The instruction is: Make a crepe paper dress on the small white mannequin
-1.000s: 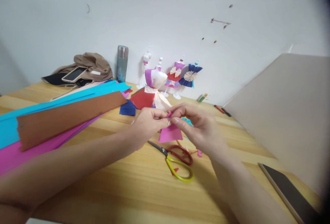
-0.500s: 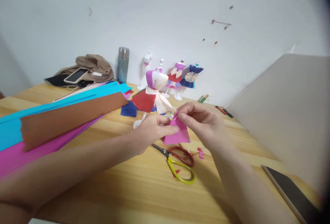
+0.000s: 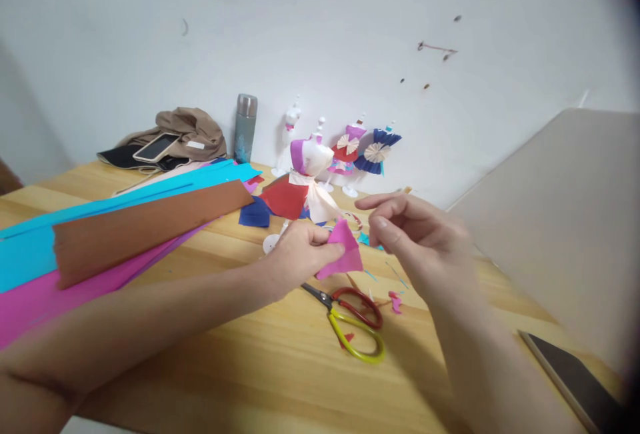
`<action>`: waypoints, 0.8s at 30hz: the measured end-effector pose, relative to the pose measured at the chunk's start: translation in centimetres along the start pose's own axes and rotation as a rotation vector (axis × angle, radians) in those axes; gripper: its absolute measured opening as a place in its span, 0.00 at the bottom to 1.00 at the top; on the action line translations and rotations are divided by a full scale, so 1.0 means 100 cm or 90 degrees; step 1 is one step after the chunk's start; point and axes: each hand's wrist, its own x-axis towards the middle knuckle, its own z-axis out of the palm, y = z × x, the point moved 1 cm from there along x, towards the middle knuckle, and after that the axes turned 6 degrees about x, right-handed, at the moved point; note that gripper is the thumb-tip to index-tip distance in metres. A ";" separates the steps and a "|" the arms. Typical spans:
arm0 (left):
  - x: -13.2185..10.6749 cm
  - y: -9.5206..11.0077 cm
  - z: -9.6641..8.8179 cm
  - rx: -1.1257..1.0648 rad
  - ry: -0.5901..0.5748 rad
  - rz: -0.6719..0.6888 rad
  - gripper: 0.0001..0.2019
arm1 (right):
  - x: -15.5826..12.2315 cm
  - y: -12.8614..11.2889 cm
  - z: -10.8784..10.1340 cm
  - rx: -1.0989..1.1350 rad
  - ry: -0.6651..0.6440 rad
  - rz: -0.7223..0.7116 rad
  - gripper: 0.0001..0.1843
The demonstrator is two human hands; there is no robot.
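From here I see the left hand (image 3: pixel 299 254) pinching the pink paper (image 3: pixel 351 259) just beyond the scissors (image 3: pixel 327 301); too tight a grip could crease it. Right of them, the right hand (image 3: pixel 417 231) hovers empty, loosely spread.

Between the left fingers (image 3: pixel 327 255), the pink piece (image 3: pixel 351 258) looked matt and papery; just below them, the scissors (image 3: pixel 327 301) showed metal blades and glossy handles; beneath, the tabletop (image 3: pixel 240 361) was smooth, grained wood.
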 end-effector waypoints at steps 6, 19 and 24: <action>-0.008 0.007 -0.004 0.297 0.122 0.167 0.13 | -0.004 -0.010 0.000 0.097 -0.092 0.131 0.15; -0.007 0.031 -0.030 0.088 -0.156 0.088 0.21 | 0.015 0.007 -0.009 0.312 -0.264 0.054 0.18; 0.002 0.012 -0.018 -0.156 -0.293 -0.053 0.18 | 0.011 0.011 -0.001 0.345 -0.330 0.013 0.15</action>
